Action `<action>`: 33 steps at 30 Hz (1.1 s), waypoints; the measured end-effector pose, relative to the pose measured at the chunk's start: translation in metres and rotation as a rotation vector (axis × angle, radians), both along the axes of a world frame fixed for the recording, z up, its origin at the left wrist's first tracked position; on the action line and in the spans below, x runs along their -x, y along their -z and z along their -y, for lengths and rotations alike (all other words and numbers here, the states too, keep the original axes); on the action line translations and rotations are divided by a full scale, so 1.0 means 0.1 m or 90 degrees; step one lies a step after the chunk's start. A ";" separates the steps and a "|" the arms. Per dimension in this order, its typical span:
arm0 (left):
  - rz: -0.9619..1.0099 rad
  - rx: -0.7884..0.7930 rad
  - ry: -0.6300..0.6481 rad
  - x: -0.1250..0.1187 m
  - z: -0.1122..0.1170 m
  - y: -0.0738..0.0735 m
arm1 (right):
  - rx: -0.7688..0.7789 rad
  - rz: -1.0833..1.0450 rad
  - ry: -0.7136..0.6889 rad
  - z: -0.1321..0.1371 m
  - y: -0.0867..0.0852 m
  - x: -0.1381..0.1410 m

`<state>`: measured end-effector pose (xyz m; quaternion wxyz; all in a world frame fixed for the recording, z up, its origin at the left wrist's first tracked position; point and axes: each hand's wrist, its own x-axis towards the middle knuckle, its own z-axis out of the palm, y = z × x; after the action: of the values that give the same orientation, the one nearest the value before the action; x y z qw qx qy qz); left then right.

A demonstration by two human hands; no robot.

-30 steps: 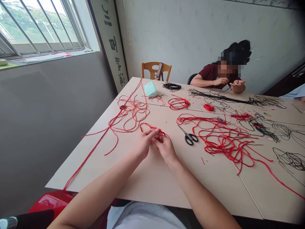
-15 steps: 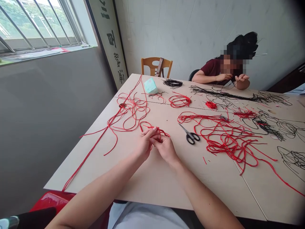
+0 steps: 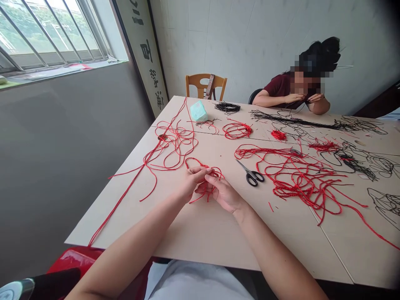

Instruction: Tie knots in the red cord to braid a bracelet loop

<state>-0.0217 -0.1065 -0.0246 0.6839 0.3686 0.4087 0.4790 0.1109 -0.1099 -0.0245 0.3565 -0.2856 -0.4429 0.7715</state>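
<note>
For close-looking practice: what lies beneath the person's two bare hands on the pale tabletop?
Thin red cord lies under the left hand and right hand, over the pale tabletop. Any crossings or knots beneath the fingers are hidden.

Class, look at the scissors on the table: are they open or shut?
Shut: the scissors show no gap between their blades, which form one narrow line.

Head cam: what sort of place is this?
Likely a small handicraft workroom: a shared table strewn with red cord and black cord, scissors among them, and a co-worker seated across it.
</note>
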 end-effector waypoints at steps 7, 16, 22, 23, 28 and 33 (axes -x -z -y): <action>-0.114 -0.091 -0.097 0.16 -0.08 -0.03 | 0.024 0.019 -0.171 0.12 -0.01 0.05; -0.136 -0.085 -0.050 0.16 -0.05 -0.09 | 0.003 0.051 -0.144 0.08 0.01 0.02; -0.134 -0.074 0.034 0.07 0.00 -0.09 | -0.062 0.034 0.037 0.04 0.00 0.02; -0.155 -0.088 0.030 0.07 0.00 -0.09 | -0.049 0.035 0.045 0.04 0.01 0.02; -0.286 -0.207 0.033 0.14 -0.01 -0.08 | 0.062 -0.031 0.004 0.03 0.02 0.02; -0.303 -0.252 0.121 0.21 -0.02 -0.13 | 0.177 -0.042 -0.035 0.04 -0.01 0.00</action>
<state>-0.0423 -0.1044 -0.0118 0.5259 0.6324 0.4200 0.3836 0.1105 -0.1143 -0.0230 0.3065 -0.2941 -0.3275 0.8440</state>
